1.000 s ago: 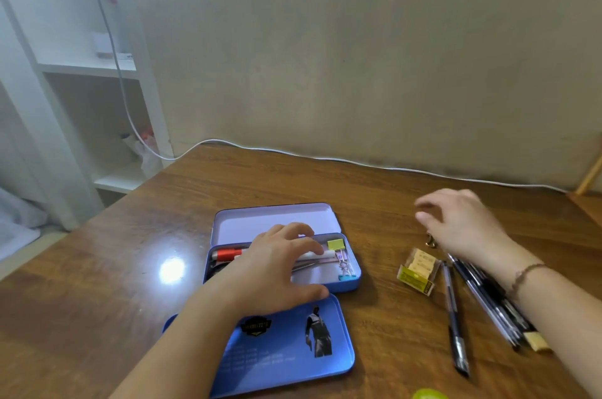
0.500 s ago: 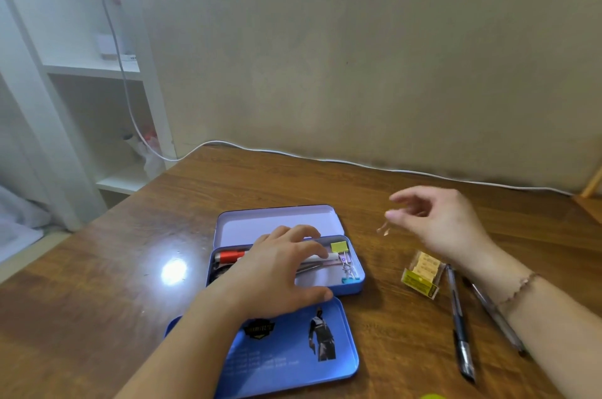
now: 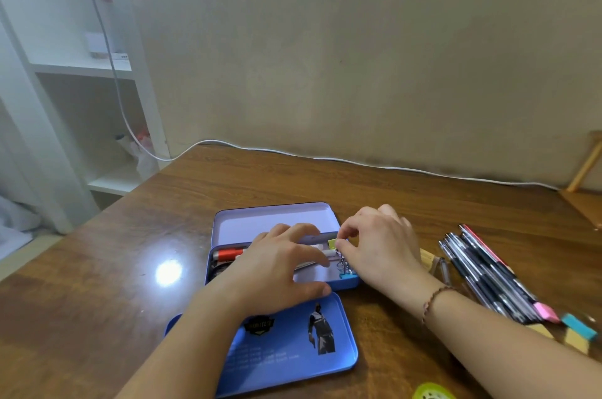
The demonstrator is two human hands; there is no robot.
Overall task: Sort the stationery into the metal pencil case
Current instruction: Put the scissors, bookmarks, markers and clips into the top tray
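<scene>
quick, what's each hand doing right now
Left hand: open, fingers spread flat over the pencil case, gripping nothing.
Right hand: fingertips pinched at the case's right end by the binder clips; what it pinches cannot be told.

A glossy brown wooden table catches a bright spot of light near its left side, a plain beige wall rises behind, a thin white cable trails along the far edge, and white open shelving stands far left.
</scene>
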